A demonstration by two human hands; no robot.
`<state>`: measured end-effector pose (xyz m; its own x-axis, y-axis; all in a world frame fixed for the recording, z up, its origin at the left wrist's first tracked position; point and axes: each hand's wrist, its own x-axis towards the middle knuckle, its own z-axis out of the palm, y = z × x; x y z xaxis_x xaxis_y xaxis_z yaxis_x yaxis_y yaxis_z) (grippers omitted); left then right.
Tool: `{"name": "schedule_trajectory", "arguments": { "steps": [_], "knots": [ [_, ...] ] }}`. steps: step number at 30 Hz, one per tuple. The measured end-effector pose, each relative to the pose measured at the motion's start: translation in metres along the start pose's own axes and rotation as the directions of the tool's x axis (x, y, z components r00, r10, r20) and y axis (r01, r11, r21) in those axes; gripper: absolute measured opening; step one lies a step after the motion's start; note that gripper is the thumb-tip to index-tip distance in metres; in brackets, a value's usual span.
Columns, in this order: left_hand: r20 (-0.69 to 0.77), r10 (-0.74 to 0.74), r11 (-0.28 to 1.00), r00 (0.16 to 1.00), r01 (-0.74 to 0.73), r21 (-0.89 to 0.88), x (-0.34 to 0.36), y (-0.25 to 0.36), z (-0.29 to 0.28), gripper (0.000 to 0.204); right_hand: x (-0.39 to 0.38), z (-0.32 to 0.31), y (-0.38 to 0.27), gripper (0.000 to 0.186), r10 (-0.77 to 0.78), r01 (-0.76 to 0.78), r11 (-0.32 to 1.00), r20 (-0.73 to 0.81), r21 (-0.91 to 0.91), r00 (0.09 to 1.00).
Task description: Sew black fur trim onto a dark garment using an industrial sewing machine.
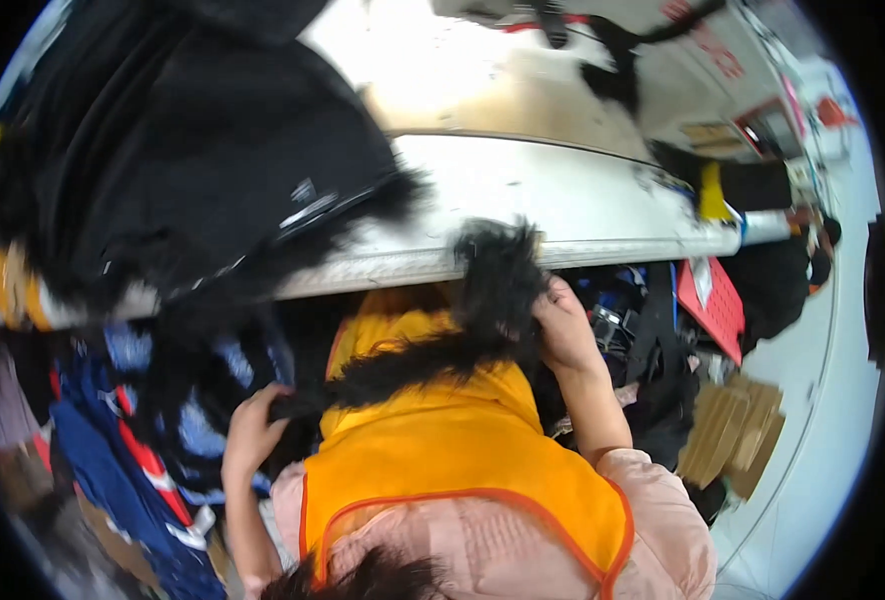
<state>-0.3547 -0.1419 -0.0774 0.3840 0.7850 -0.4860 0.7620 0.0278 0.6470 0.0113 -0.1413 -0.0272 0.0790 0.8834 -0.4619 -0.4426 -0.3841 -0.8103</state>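
Observation:
A strip of black fur trim [413,368] stretches across the front of my yellow-orange apron [443,440]. My right hand [568,325] grips it near its bunched upper end, which rises over the table's front edge. At the strip's other end, my left hand [255,432] has its fingers closed on dark fluffy material that looks like the same trim; the exact grip is partly lost against the dark cloth behind. Up and to the left, a large black garment [193,130] lies on the white table [523,190], with fur along its lower edge.
Blue and red clothing [133,470] is heaped below the table at the left. On the right are a red plastic basket [711,308], dark bags and straps [653,350], and folded cardboard [733,435]. A person's sleeve [8,400] shows at the far left.

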Motion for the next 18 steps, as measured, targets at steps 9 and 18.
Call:
{"name": "schedule_trajectory", "arguments": {
  "steps": [9,18],
  "knots": [
    [-0.424,0.259,0.963,0.868,-0.198,0.183,-0.002,0.074,-0.207,0.047,0.012,-0.067,-0.066,0.033,-0.471,0.375,0.873,-0.337,-0.313,0.815],
    [-0.284,0.665,0.729,0.691,-0.517,0.448,0.177,0.176,-0.105,0.054,0.077,-0.02,-0.095,0.037,-0.589,0.5,0.022,0.393,-0.866,0.706]
  ]
}}
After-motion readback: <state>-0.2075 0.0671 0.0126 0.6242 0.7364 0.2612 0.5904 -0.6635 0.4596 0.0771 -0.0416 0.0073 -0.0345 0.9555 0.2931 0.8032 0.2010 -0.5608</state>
